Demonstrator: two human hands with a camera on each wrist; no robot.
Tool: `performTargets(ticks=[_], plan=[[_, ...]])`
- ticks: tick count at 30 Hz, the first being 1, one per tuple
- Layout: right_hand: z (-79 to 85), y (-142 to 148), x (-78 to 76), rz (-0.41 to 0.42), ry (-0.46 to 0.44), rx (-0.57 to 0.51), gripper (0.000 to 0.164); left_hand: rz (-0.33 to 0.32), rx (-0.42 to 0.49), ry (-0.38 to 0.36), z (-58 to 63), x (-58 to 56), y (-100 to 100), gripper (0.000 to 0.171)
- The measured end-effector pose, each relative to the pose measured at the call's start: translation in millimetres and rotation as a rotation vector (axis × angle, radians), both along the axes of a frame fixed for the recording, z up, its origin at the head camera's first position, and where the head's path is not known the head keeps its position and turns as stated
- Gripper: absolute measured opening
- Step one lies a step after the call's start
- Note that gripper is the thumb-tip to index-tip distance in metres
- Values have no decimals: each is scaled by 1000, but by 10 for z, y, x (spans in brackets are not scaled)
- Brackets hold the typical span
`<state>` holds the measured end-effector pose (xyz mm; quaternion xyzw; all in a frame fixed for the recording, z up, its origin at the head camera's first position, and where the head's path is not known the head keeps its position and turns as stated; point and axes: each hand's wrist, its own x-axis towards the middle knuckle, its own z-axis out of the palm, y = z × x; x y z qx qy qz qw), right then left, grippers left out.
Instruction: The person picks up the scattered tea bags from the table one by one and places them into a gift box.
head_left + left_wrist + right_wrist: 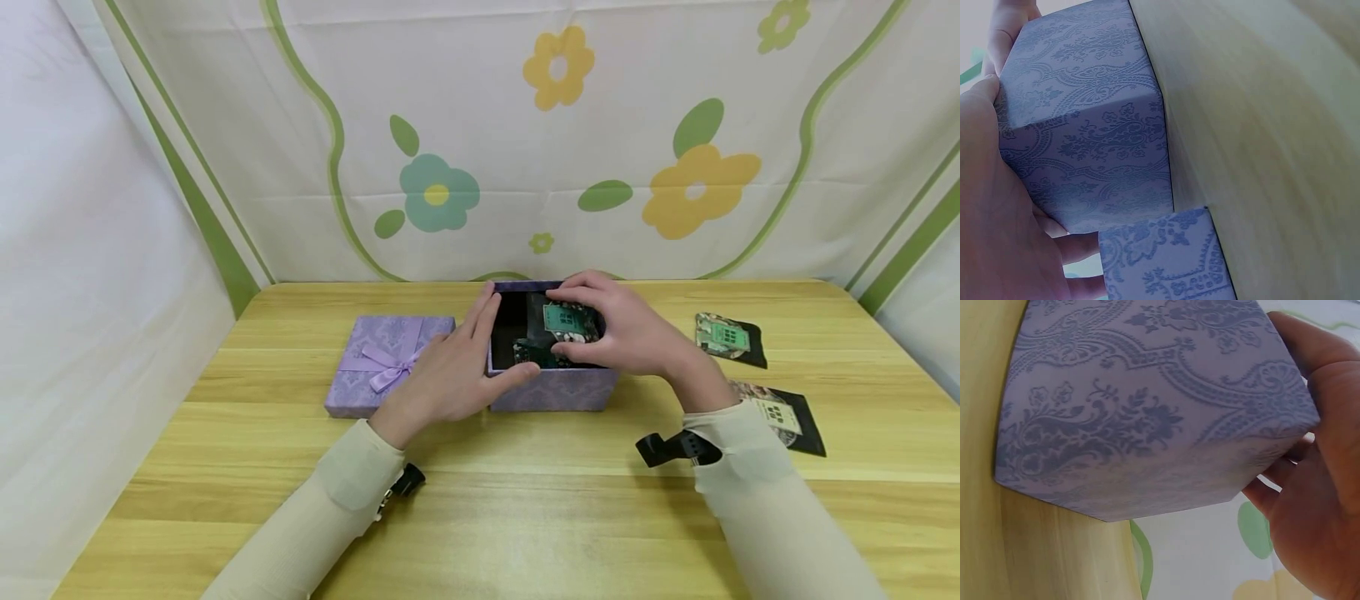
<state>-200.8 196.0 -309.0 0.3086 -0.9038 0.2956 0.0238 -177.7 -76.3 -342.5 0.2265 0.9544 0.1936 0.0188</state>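
Note:
A purple patterned gift box (553,392) stands lidless on the table, its inside dark. My left hand (457,375) lies along the box's left side with fingers straight and the thumb at the front rim; the left wrist view shows this hand (1004,206) against the box wall (1091,156). Over the box's right part, my right hand (622,325) holds a black packet with a green label (567,320) between thumb and fingers. Another dark packet (528,354) shows below it inside the box. In the right wrist view the box (1147,412) hides the fingertips.
The purple lid with a ribbon bow (367,354) lies left of the box, partly behind my left hand. Two more packets lie on the right: one with a green label (727,337), one with a cream label (783,417) partly under my right sleeve. A flowered curtain (487,108) hangs behind the table.

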Motion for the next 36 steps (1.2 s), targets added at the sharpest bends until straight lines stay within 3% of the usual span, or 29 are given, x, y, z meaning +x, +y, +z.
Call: performTargets(ticks=[36], plan=[[-37,-79,-62,42,-53,167,68,-1,2,2,-13,-7,-3,114]])
